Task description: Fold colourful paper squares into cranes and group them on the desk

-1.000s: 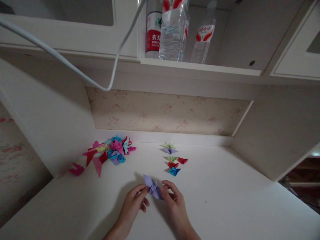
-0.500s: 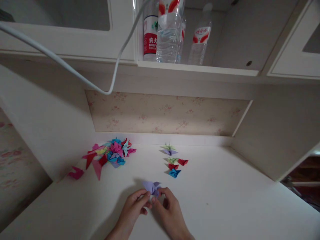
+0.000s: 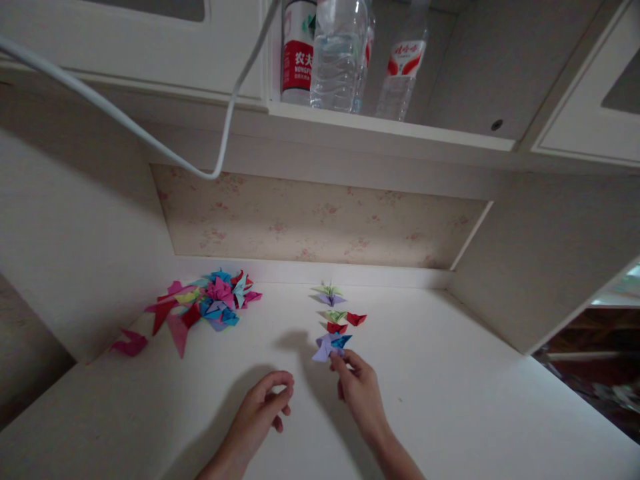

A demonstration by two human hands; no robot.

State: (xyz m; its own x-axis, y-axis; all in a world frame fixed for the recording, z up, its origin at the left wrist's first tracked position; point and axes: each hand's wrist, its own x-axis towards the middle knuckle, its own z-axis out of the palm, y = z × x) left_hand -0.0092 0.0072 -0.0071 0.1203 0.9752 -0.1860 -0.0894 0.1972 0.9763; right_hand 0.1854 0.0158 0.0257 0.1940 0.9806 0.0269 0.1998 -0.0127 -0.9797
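Note:
Between the thumb and fingers of my right hand [image 3: 360, 383] is a purple paper crane [image 3: 324, 348], pinched at its near right edge. It is held in front of a blue folded paper piece [image 3: 342, 341], partly covering it; whether they touch I cannot tell. My left hand [image 3: 267, 400] hovers over the white tabletop to the left, loosely curled, its fingers a little apart and holding nothing. Just behind the purple crane lie two red folded pieces [image 3: 357, 319] and a pale green one [image 3: 334, 316]. Farther back, a green and purple folded pair [image 3: 330, 297] sits near the rear ledge.
A heap of colourful paper cranes [image 3: 217, 300] lies at the back left, with a pink one [image 3: 130, 343] at its left end. Overhead, a shelf [image 3: 390, 130] carries several plastic bottles [image 3: 337, 67]. A white cable [image 3: 150, 148] hangs down in front of the cabinet.
The purple crane has left my left hand and moved right and away in my right hand, up to the blue piece. My left hand has drawn slightly left. The camera view has shifted.

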